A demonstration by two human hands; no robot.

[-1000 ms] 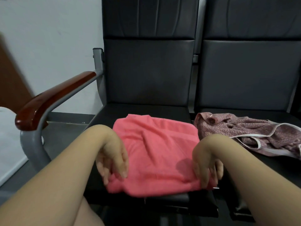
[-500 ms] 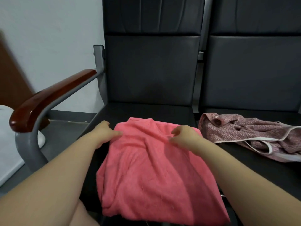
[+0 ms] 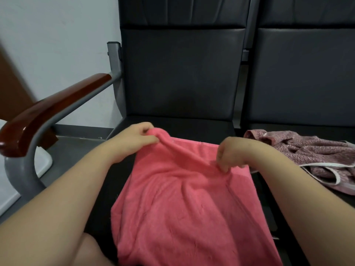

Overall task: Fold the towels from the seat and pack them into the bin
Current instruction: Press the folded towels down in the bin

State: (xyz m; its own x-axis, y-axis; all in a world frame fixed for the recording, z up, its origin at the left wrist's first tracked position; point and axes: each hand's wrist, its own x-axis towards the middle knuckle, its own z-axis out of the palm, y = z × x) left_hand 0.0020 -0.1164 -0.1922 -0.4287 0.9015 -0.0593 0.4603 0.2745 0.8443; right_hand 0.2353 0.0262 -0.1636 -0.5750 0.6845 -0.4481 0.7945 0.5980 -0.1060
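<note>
A pink towel (image 3: pixel 188 204) lies spread over the black seat (image 3: pixel 172 125) and hangs toward me over its front edge. My left hand (image 3: pixel 134 139) pinches the towel's far left corner, lifted a little off the seat. My right hand (image 3: pixel 230 154) pinches the far edge on the right side, raising a ridge of cloth between the two hands. A second towel (image 3: pixel 307 154), mauve speckled with white trim, lies crumpled on the neighbouring seat to the right. A bin is not identifiable in view.
A wooden armrest (image 3: pixel 51 110) on a grey metal frame stands at the left of the seat. A white object (image 3: pixel 11 191) sits on the floor beyond the armrest. Black backrests (image 3: pixel 182 73) rise behind both seats.
Both hands went from the towel's near edge to its far edge and took hold there. The towel has unfolded toward me and now hangs over the seat front.
</note>
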